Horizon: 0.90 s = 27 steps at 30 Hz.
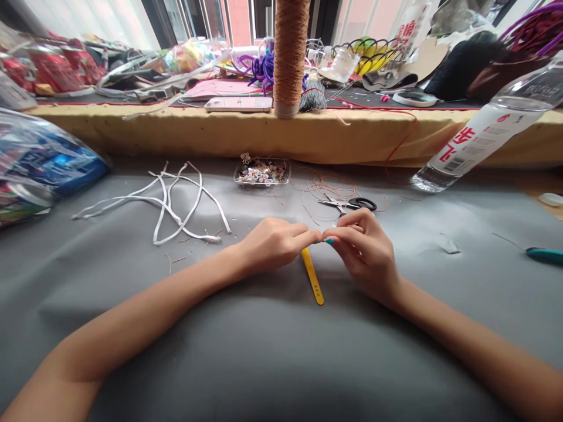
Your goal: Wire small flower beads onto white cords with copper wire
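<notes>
My left hand point(281, 243) and my right hand point(367, 252) meet fingertip to fingertip over the middle of the grey table cover. Both are closed in a pinch, and whatever lies between the fingers is too small to make out. Under the left fingers a yellow strip-like tool point(313, 278) lies flat, its upper end hidden by the hand. Just beyond the right hand rest scissors point(361, 203) with black handles, partly covered by the fingers. Thin brown cord point(332, 184) is loosely coiled behind them. A clear plastic box point(263, 183) of small beads and charms stands farther back.
White flat cords point(169, 205) lie tangled at left, near plastic-wrapped packages point(48, 155). At right, a water bottle point(475, 140) leans against the ledge point(197, 132), and a teal-handled tool point(545, 255) lies near the edge. A thread spool point(290, 58) and a phone point(238, 104) sit on the cluttered ledge.
</notes>
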Tool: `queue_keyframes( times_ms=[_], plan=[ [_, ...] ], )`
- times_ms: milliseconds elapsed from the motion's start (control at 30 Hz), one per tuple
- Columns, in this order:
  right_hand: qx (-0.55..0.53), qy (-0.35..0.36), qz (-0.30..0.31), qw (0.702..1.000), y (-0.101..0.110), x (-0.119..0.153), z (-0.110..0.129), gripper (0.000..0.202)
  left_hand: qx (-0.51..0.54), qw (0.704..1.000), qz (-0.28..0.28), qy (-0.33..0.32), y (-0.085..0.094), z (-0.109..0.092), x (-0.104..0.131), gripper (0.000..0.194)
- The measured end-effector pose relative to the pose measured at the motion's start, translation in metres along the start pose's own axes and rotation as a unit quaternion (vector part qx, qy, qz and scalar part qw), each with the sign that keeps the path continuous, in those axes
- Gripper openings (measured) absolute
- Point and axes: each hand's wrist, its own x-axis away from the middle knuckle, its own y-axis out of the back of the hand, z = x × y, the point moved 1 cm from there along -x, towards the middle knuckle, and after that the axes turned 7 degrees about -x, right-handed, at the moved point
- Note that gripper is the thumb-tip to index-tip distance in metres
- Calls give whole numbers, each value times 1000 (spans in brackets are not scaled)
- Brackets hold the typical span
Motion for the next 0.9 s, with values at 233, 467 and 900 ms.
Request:
queue_keyframes(
  times_ms=[233, 467, 900],
  plan=[
    [-100, -221, 123, 962, -5, -6, -8, 23, -100, 987, -51, -115, 9, -2, -5, 12],
    [-101, -279, 186, 937, -6, -8, -10, 34, -28, 996, -69, -38, 2, -5, -2, 10],
    [-119, -325, 168, 923, -5, -6, -10, 30, 379, 872, 119, 286, -2, -1, -6, 11]
  ],
)
